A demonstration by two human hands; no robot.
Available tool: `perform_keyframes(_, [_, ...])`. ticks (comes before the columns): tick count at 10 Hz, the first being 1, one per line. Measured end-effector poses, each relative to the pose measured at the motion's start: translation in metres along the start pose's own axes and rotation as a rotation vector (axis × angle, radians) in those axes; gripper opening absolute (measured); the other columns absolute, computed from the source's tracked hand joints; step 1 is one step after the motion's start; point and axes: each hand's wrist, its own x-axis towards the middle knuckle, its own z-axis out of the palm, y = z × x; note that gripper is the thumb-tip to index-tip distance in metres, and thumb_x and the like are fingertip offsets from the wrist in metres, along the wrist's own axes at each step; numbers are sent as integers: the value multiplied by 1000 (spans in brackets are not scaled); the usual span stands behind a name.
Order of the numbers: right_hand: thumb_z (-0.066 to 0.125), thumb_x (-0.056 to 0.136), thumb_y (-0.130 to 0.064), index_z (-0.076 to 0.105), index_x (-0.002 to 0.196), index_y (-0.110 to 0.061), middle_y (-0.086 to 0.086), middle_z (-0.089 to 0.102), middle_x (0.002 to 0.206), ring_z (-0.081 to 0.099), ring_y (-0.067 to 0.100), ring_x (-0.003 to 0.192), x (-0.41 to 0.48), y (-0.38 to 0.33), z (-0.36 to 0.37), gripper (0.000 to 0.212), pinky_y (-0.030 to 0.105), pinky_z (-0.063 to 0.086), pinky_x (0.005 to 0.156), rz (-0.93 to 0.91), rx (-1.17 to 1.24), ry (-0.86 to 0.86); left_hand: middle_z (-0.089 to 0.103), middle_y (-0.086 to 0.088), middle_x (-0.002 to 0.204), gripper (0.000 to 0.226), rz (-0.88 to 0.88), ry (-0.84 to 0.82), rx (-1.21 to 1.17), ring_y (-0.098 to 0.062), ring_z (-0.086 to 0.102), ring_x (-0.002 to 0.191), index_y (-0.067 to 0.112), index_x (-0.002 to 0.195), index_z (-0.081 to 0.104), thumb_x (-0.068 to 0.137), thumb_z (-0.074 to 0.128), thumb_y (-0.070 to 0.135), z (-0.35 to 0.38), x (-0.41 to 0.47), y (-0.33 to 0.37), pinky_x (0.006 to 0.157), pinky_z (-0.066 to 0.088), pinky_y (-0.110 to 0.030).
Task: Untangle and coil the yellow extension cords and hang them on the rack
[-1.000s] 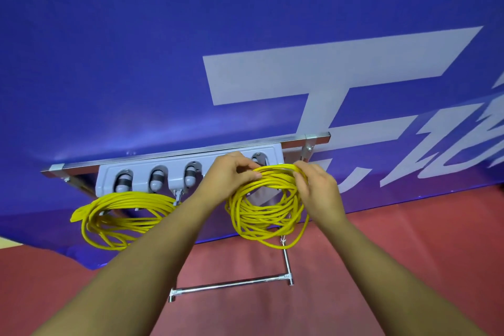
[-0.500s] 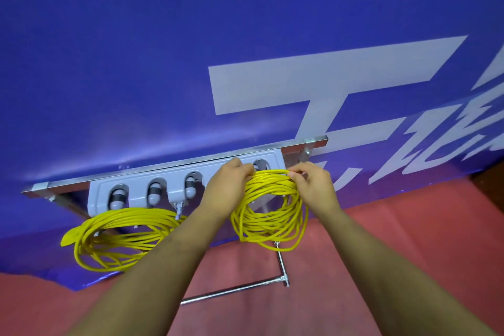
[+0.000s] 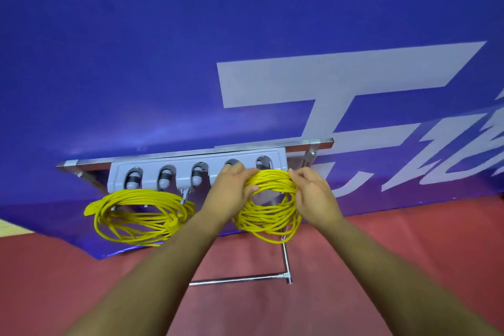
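A: Head view: where's the coil (image 3: 268,215)?
B: Just below the rack's (image 3: 180,169) right end; left hand (image 3: 231,188) and right hand (image 3: 313,194) curl round its top strands
A: Advice?
B: Keep loops bunched, lift them over the end peg (image 3: 263,166) together

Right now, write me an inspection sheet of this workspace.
Surface: red floor, with the stand's foot bar on it.
Job's things: grey rack under a metal rail; left coil hangs from the rack; right coil is held up at the rightmost pegs, hooked or not cannot be told.
Clutter: nothing seen.
Grips: left hand and right hand each grip the top of the right coil.
Cables: only the two yellow coils.
Surroundings: blue banner with white lettering behind the rack.
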Motion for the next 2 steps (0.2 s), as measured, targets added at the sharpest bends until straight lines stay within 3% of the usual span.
perform_keyframes(1, [44, 86, -12, 38, 146, -19, 8, 50, 123, 52, 33, 112, -7, -12, -15, 61, 45, 46, 91, 49, -66, -143, 56, -9, 110, 43, -59, -30, 1, -31, 48, 105, 15, 122, 55, 83, 61, 32, -12, -12, 13, 90, 42, -43])
perform_keyframes(2, [50, 87, -16, 28, 150, -24, 9, 44, 127, 48, 34, 119, -6, -21, -35, 67, 45, 42, 96, 80, -151, -225, 55, -11, 117, 46, -151, -69, -41, -30, 48, 109, 11, 122, 54, 80, 61, 29, -28, -22, 19, 92, 42, -42])
